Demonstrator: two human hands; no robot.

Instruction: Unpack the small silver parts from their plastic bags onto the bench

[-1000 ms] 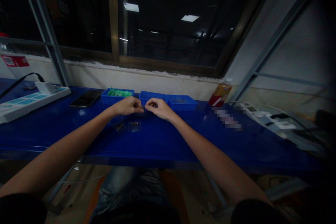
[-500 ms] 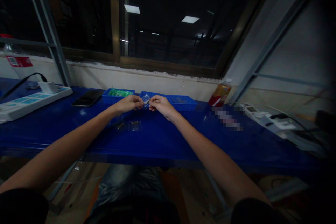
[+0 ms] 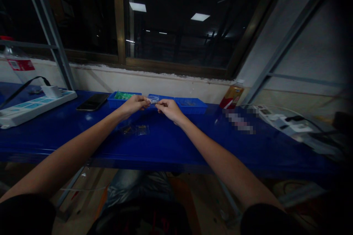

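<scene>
Head view shows us one small clear bag (image 3: 153, 98) between our hands; left hand (image 3: 135, 104) and right hand (image 3: 169, 110) both pinch its edges. Closer to us than the hands, two other bags (image 3: 142, 130) lie on the blue table (image 3: 171, 145); just beyond the hands stand blue trays (image 3: 194, 110).

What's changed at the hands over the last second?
The left hand and right hand have moved a clear packet up the picture, toward the middle blue tray; no visible release. The two packets lying on the table and the phone stayed put.
</scene>
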